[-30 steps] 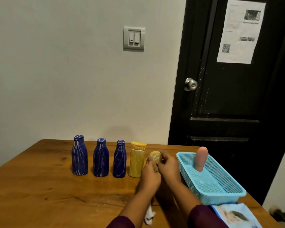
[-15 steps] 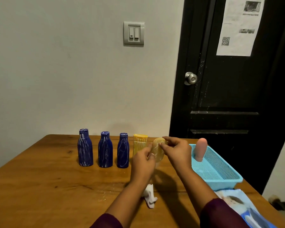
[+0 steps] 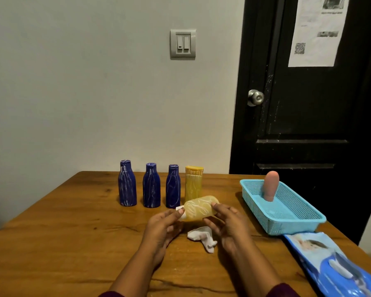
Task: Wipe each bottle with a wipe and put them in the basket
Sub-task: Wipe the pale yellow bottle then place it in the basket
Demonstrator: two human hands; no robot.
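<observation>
One pink bottle stands in the blue basket. Fingers of the left hand and right hand grasp the yellow bottle, horizontal, above the wipe on the surface. Four far bottles await wiping.

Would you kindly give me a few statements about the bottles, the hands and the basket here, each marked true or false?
1. The left hand and right hand hold the yellow bottle sideways. True.
2. The wipe is in the right hand. False: it lies crumpled on the table, below the held bottle.
3. Three blue bottles stand upright in a row. True.
4. The basket holds nothing. False: a pink bottle stands in it.
</observation>
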